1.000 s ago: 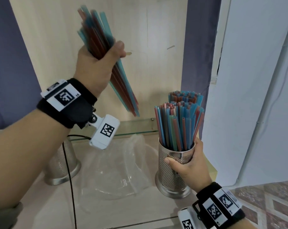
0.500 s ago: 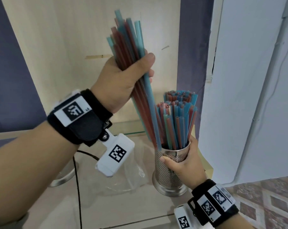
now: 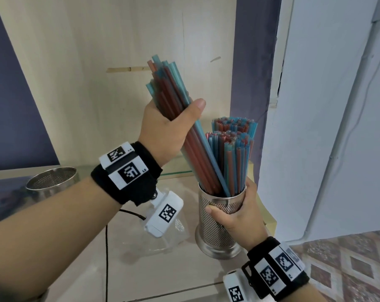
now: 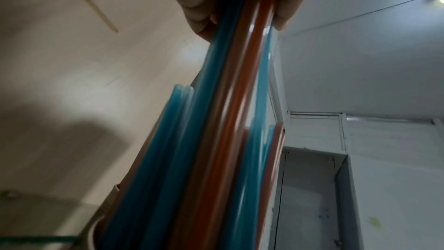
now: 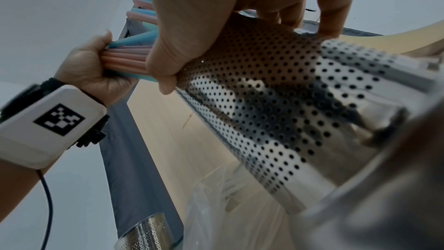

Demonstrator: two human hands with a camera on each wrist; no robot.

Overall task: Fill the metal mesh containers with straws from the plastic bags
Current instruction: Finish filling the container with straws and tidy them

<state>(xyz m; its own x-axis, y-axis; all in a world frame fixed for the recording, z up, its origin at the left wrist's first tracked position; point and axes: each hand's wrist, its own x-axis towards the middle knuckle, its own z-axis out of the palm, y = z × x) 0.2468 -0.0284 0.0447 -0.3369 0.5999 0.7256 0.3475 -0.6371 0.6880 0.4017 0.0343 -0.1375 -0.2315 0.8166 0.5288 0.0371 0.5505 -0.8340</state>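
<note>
Left hand (image 3: pixel 162 131) wraps a bundle of blue and orange straws (image 3: pixel 173 99) at mid-length, thumb across the front, fingers curled behind; the left wrist view shows the same straws (image 4: pixel 230 102) running down out of the fist. Bundle is tilted, upper ends leaning left and far, lower ends already inside the mouth of the perforated metal container (image 3: pixel 217 216) on its left side. Right hand (image 3: pixel 239 216) clasps that container just below the rim, thumb on the near left wall, fingers round the right side; the right wrist view shows thumb and fingers bent on the mesh wall (image 5: pixel 276 102). The container stands on the glass-topped counter (image 3: pixel 141 269), upright as far as the head view shows, packed on its right side with upright straws (image 3: pixel 234 162) of the same colours. A crumpled clear plastic bag (image 3: pixel 169 238) lies on the counter just left of the container's base. A second mesh container (image 3: pixel 51 182) stands further left, well apart, nothing visible above its rim. Pale wood panel (image 3: pixel 97 62) behind.
</note>
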